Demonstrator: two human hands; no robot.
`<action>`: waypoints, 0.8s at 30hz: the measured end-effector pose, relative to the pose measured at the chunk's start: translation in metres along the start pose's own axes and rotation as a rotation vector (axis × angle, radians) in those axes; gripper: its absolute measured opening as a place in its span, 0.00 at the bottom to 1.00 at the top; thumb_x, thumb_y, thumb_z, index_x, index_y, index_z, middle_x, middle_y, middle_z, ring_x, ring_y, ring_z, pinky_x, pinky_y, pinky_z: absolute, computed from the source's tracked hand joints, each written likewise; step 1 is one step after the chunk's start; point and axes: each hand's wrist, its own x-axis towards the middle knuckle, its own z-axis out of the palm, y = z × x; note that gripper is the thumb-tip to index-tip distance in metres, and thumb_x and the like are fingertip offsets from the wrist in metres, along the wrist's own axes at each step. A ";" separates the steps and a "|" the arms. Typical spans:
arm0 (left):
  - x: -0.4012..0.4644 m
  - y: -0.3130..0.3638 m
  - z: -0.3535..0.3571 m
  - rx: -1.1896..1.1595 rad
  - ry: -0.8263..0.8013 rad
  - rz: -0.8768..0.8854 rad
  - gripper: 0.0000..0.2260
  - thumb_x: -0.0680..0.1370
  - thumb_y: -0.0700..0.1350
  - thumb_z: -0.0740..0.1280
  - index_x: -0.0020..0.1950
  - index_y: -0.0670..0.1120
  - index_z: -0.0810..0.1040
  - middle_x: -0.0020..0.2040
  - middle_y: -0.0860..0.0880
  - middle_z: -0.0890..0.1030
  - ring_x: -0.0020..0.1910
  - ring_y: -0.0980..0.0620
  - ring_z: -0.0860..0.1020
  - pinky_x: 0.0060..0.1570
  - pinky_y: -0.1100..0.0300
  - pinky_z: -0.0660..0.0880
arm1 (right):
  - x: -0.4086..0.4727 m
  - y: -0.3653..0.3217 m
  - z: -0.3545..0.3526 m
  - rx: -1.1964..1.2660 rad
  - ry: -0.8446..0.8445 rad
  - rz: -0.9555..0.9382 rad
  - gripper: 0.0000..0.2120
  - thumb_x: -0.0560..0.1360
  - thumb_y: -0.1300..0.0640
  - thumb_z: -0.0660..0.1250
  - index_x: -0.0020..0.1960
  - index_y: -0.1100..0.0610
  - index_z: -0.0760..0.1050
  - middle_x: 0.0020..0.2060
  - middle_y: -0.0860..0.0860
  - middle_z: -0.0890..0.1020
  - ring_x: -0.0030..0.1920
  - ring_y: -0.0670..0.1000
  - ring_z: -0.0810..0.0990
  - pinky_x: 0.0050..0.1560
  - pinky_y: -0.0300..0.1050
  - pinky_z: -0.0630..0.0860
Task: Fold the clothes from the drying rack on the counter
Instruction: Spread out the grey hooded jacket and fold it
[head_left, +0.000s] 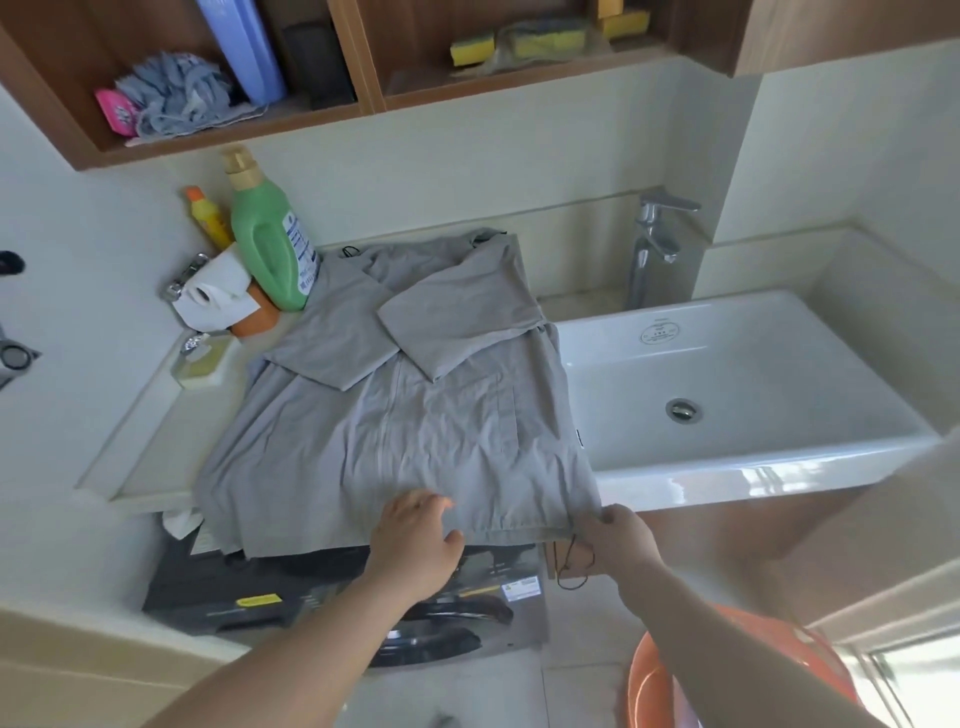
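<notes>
A grey shirt (405, 415) lies spread on the pale counter (150, 431), both sleeves folded in across its upper part. Its bottom hem hangs over the counter's front edge. My left hand (415, 535) rests on the hem near its middle, fingers apart and pressing the cloth. My right hand (618, 535) pinches the hem's right corner, where a thin dark cord (574, 566) dangles.
A white sink (727, 467) with a chrome tap (652, 249) sits right of the shirt. A green detergent bottle (270, 244), yellow bottle (208, 218), paper roll (213, 296) and soap dish (202, 364) stand at the back left. A dark washing machine (311, 597) is below, an orange basin (727, 675) lower right.
</notes>
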 end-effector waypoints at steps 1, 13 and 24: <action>-0.002 -0.005 -0.001 -0.030 -0.001 -0.030 0.21 0.82 0.54 0.61 0.74 0.52 0.70 0.73 0.52 0.69 0.73 0.49 0.67 0.70 0.51 0.68 | 0.000 -0.001 -0.003 0.024 0.005 0.001 0.12 0.76 0.52 0.69 0.47 0.62 0.77 0.39 0.58 0.84 0.38 0.59 0.83 0.37 0.48 0.81; -0.030 -0.152 -0.032 -0.512 0.226 -0.541 0.11 0.80 0.40 0.62 0.38 0.46 0.67 0.37 0.44 0.72 0.35 0.46 0.70 0.38 0.55 0.65 | -0.023 -0.015 0.010 -0.006 0.286 -0.020 0.09 0.76 0.57 0.62 0.41 0.62 0.74 0.31 0.59 0.78 0.29 0.56 0.73 0.30 0.43 0.67; -0.037 -0.262 -0.044 -0.718 0.190 -0.573 0.01 0.78 0.40 0.65 0.47 0.42 0.74 0.35 0.46 0.74 0.32 0.48 0.72 0.28 0.61 0.64 | -0.064 -0.063 0.044 -0.048 0.488 -0.007 0.10 0.69 0.58 0.63 0.42 0.64 0.79 0.31 0.61 0.80 0.30 0.59 0.77 0.31 0.43 0.70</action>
